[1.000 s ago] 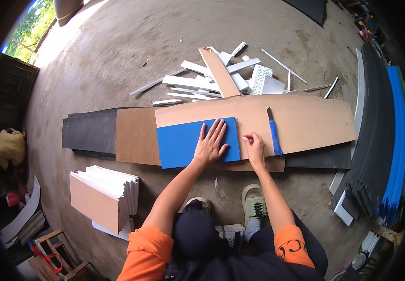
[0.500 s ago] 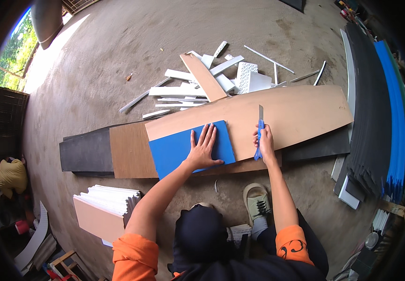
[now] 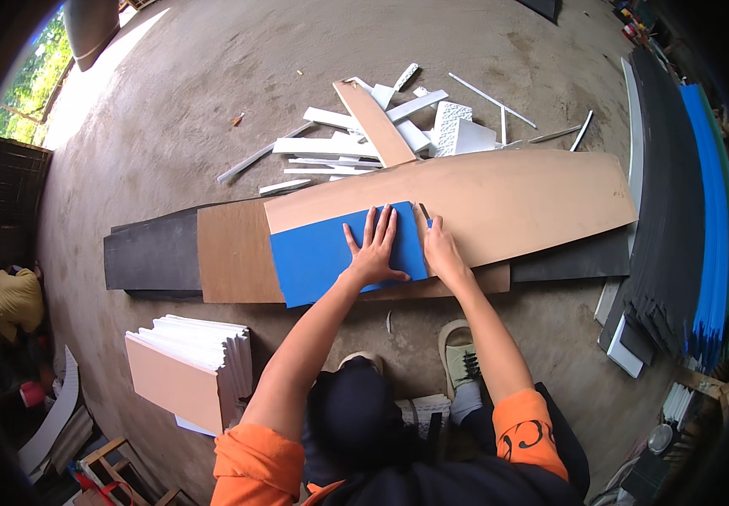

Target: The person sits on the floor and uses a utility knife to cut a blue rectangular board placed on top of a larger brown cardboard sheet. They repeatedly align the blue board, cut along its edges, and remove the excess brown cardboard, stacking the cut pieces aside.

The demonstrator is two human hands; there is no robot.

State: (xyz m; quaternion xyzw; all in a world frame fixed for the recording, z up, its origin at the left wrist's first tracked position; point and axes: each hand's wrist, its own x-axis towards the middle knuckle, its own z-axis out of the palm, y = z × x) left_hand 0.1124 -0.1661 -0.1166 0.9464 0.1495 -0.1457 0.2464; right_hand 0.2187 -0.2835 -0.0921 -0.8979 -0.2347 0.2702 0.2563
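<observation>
My left hand (image 3: 375, 251) lies flat with spread fingers on a blue rectangular panel (image 3: 310, 261). That panel rests on a long tan sheet (image 3: 516, 198). Closed round a utility knife (image 3: 426, 216), my right hand (image 3: 444, 250) is at the panel's right edge. The dark blade points away from me, close to the far right corner of the panel; most of the blue handle is hidden in my fingers. Whether the blade touches the sheet, I cannot tell. Beneath the tan sheet are a brown board (image 3: 234, 253) and black sheets (image 3: 152, 253).
White offcuts (image 3: 326, 147) and a tan strip (image 3: 377, 122) lie heaped beyond the sheet. Left of my legs stands a bundle of white pieces with a tan front panel (image 3: 175, 384). Stacked black sheets (image 3: 664, 211) and blue sheets (image 3: 710, 228) line the right side.
My right hand has moved left with the utility knife, from above the tan sheet to the blue panel's right edge. My left hand stays pressed on the panel.
</observation>
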